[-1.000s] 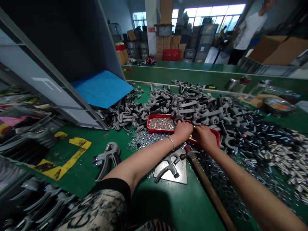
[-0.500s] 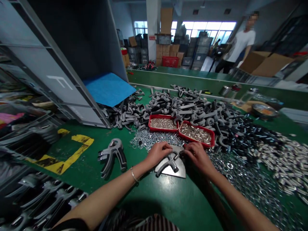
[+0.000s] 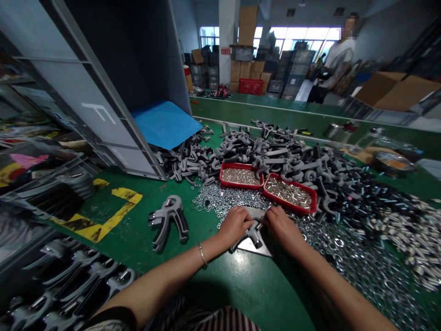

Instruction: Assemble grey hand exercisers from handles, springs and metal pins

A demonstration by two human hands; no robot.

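A grey-and-black hand grip strengthener (image 3: 254, 238) lies on a shiny metal plate (image 3: 259, 250) in front of me. My left hand (image 3: 234, 226) is closed on its left side, fingertips bent down over the grey frame. From the right, my right hand (image 3: 281, 226) pinches at the spring end, its fingers together; whatever is between them is hidden. Another hand grip strengthener (image 3: 169, 221), with its spring fitted, rests on the green table left of my left hand.
Behind my hands stand two red trays (image 3: 241, 185) of small metal pins, with loose nuts and washers (image 3: 220, 197) around them. Grey handle parts (image 3: 275, 154) are heaped beyond. A tall grey crate (image 3: 120, 124) stands at left. A person (image 3: 336, 59) is across the room.
My right hand has come closer to my left hand. The left fingers have dropped lower over the hand grip strengthener. The whole view has shifted slightly, and the person in the background has moved.
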